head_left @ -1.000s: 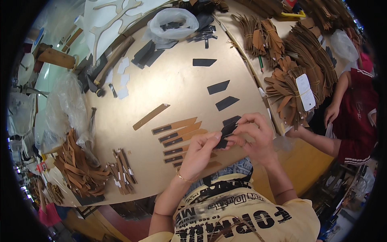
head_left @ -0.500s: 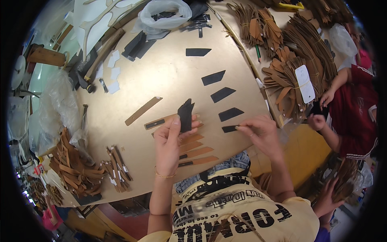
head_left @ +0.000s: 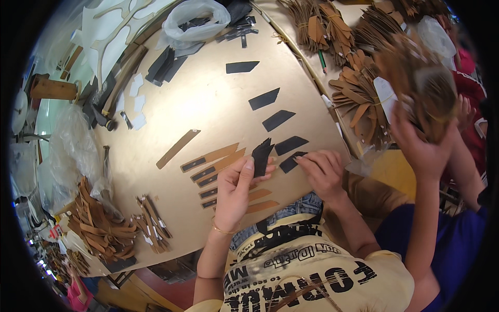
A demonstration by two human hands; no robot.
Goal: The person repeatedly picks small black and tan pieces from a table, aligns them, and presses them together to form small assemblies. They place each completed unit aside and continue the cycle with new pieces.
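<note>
My left hand (head_left: 235, 188) is closed around a small stack of black slant-ended pieces (head_left: 262, 156), held above the tabletop. The thumb and fingers of my right hand (head_left: 323, 174) pinch the corner of a black piece (head_left: 289, 164) at the near end of a spaced row. Beyond it lie several like pieces, the nearest a black piece (head_left: 291, 145). Left of and partly behind my left hand, several tan pointed strips (head_left: 223, 152) lie side by side, with small dark rectangles at their left ends. A lone brown strip (head_left: 178, 149) lies farther left.
Brown strips form a heap (head_left: 99, 223) and a small bundle (head_left: 153, 221) at left. A hammer (head_left: 108, 117), a clear plastic bag (head_left: 200, 21) and black scraps (head_left: 163, 65) lie farther back. At right, another person's hands (head_left: 423, 151) carry a brown bundle (head_left: 434, 88) near tied stacks.
The black piece in my right hand has turned and shows more of its face. Another person's hands have brought a brown bundle up at right. The whole view has shifted slightly.
</note>
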